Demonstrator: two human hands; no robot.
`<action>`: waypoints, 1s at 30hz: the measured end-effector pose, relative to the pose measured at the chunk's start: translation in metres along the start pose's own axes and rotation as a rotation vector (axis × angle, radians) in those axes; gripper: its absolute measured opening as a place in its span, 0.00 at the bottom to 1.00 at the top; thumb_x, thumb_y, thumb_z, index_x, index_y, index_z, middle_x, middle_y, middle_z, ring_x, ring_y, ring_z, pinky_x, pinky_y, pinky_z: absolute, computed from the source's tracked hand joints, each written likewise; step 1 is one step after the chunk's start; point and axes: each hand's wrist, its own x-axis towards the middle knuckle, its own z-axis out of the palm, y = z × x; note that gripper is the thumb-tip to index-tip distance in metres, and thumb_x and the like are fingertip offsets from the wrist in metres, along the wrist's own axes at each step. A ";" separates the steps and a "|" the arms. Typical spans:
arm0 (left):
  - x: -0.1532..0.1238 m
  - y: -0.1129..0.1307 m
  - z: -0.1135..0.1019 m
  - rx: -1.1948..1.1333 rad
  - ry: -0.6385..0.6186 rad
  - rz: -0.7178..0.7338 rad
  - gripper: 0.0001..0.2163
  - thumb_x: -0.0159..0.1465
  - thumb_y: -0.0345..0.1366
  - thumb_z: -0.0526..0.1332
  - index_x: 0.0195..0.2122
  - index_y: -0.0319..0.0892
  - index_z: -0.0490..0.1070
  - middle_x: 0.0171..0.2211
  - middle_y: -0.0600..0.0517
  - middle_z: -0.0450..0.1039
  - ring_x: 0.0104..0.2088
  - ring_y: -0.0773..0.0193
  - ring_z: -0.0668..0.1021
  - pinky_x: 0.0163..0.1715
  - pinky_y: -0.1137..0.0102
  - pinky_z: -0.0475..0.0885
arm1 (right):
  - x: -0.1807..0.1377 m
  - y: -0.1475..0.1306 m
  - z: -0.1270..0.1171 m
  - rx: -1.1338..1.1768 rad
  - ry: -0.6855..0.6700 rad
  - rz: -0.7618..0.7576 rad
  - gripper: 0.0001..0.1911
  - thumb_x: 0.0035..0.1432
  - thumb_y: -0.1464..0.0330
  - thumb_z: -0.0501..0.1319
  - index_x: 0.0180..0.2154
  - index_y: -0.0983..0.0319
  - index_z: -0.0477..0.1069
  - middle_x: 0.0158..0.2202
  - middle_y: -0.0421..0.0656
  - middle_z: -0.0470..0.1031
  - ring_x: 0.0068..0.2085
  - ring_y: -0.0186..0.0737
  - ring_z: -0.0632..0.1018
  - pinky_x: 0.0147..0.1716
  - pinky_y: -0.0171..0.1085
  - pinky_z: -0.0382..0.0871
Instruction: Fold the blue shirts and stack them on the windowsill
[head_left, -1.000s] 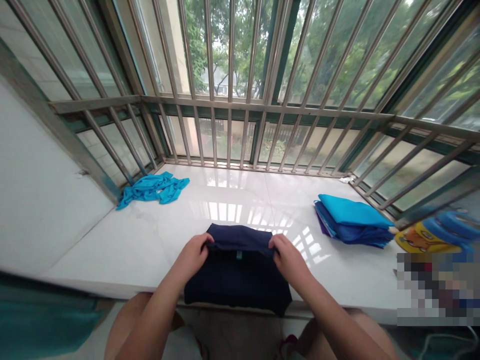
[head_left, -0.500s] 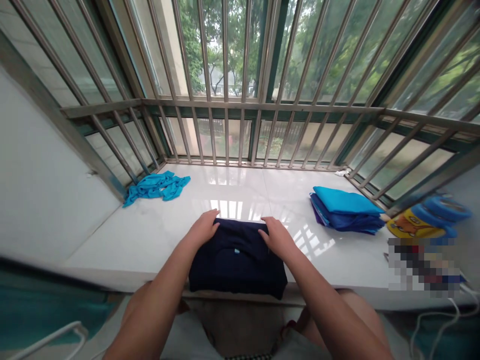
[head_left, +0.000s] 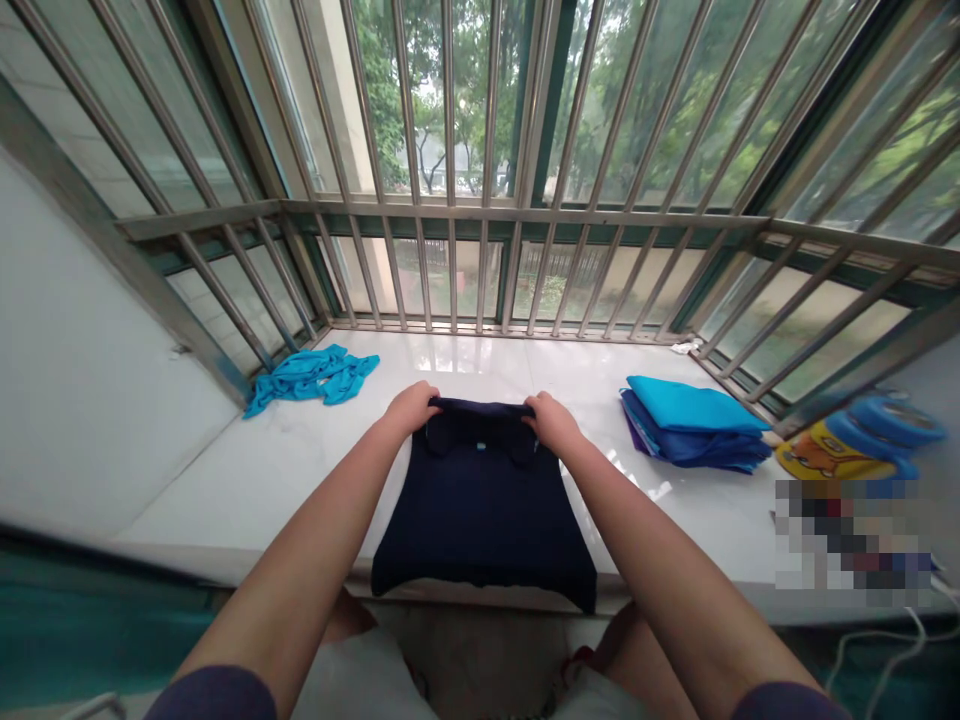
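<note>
A dark navy garment (head_left: pixel 484 500) lies on the white window ledge (head_left: pixel 300 470) in front of me, its near edge hanging over the ledge's front. My left hand (head_left: pixel 411 408) grips the garment's far left corner with curled fingers. My right hand (head_left: pixel 551 421) grips the far right corner the same way. The far edge is stretched between both hands, and a small teal tag shows near it.
A crumpled light-blue cloth (head_left: pixel 311 375) lies at the ledge's back left. A stack of folded blue garments (head_left: pixel 694 422) sits at the right. Metal window bars (head_left: pixel 480 220) enclose the ledge. A yellow and blue item (head_left: pixel 855 440) lies at the far right.
Both hands have pushed the garment's far edge away from me, so the folded navy cloth now lies longer on the ledge. The view has shifted slightly.
</note>
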 end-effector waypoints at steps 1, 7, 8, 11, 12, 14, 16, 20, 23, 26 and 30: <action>-0.001 0.003 -0.006 -0.003 0.046 0.003 0.05 0.65 0.35 0.67 0.42 0.45 0.81 0.46 0.45 0.79 0.51 0.50 0.80 0.52 0.61 0.75 | 0.001 -0.002 -0.008 0.003 0.050 -0.003 0.11 0.73 0.63 0.65 0.52 0.62 0.76 0.54 0.47 0.78 0.51 0.45 0.80 0.53 0.49 0.78; -0.070 0.018 -0.008 -0.080 0.283 0.116 0.07 0.69 0.31 0.62 0.45 0.46 0.79 0.47 0.45 0.79 0.51 0.50 0.79 0.56 0.55 0.76 | -0.057 -0.009 -0.024 0.052 0.231 -0.117 0.15 0.69 0.76 0.58 0.52 0.59 0.76 0.56 0.51 0.78 0.57 0.51 0.76 0.60 0.48 0.73; -0.093 0.019 0.002 -0.114 0.323 0.166 0.08 0.68 0.28 0.62 0.45 0.46 0.79 0.46 0.45 0.79 0.51 0.50 0.79 0.56 0.54 0.77 | -0.077 -0.007 -0.016 0.062 0.236 -0.150 0.17 0.68 0.78 0.57 0.52 0.59 0.76 0.56 0.50 0.78 0.58 0.51 0.76 0.61 0.49 0.73; -0.167 0.021 0.045 -0.165 0.309 0.233 0.16 0.63 0.23 0.62 0.48 0.48 0.79 0.53 0.45 0.80 0.55 0.50 0.81 0.59 0.53 0.78 | -0.140 0.007 0.027 0.101 0.230 -0.309 0.23 0.63 0.81 0.55 0.53 0.57 0.76 0.61 0.50 0.78 0.62 0.51 0.77 0.64 0.53 0.73; -0.191 0.022 0.061 -0.163 0.275 0.226 0.17 0.63 0.23 0.63 0.49 0.49 0.79 0.56 0.45 0.79 0.58 0.49 0.80 0.60 0.52 0.78 | -0.160 0.012 0.043 0.100 0.192 -0.349 0.25 0.62 0.82 0.54 0.54 0.57 0.77 0.63 0.49 0.77 0.64 0.52 0.76 0.65 0.55 0.72; -0.229 0.023 0.085 -0.142 0.213 0.213 0.18 0.66 0.27 0.63 0.56 0.51 0.78 0.63 0.45 0.77 0.62 0.48 0.79 0.63 0.48 0.76 | -0.194 0.021 0.072 0.094 0.122 -0.376 0.26 0.63 0.80 0.55 0.57 0.56 0.76 0.67 0.48 0.75 0.68 0.54 0.74 0.67 0.59 0.70; -0.252 0.023 0.097 -0.116 0.162 0.194 0.21 0.70 0.32 0.62 0.64 0.53 0.74 0.70 0.46 0.71 0.66 0.46 0.77 0.67 0.42 0.72 | -0.215 0.026 0.088 0.108 0.066 -0.361 0.24 0.67 0.75 0.58 0.62 0.55 0.74 0.71 0.48 0.70 0.72 0.56 0.69 0.69 0.63 0.66; -0.251 0.023 0.087 -0.108 0.142 0.161 0.18 0.73 0.38 0.63 0.63 0.53 0.74 0.70 0.46 0.72 0.67 0.46 0.77 0.68 0.41 0.71 | -0.220 0.021 0.077 0.141 -0.001 -0.312 0.23 0.70 0.63 0.65 0.65 0.53 0.72 0.73 0.49 0.67 0.75 0.59 0.65 0.72 0.66 0.60; -0.231 0.027 0.075 -0.113 0.177 0.162 0.16 0.74 0.42 0.62 0.61 0.50 0.76 0.67 0.45 0.75 0.66 0.48 0.77 0.68 0.46 0.71 | -0.206 0.010 0.058 0.132 0.006 -0.271 0.22 0.72 0.59 0.63 0.64 0.53 0.74 0.73 0.49 0.68 0.74 0.58 0.67 0.73 0.65 0.58; -0.216 0.033 0.080 -0.059 0.132 0.202 0.22 0.74 0.45 0.63 0.68 0.52 0.71 0.73 0.45 0.67 0.71 0.46 0.72 0.71 0.44 0.67 | -0.195 -0.001 0.055 0.108 -0.017 -0.268 0.30 0.72 0.57 0.64 0.71 0.53 0.67 0.76 0.49 0.62 0.76 0.58 0.62 0.74 0.65 0.55; -0.207 0.037 0.105 0.064 0.049 0.192 0.28 0.76 0.46 0.60 0.76 0.58 0.61 0.79 0.49 0.55 0.76 0.44 0.62 0.73 0.39 0.60 | -0.189 -0.004 0.075 0.057 -0.079 -0.256 0.35 0.71 0.59 0.63 0.76 0.52 0.60 0.79 0.46 0.56 0.79 0.59 0.56 0.74 0.68 0.52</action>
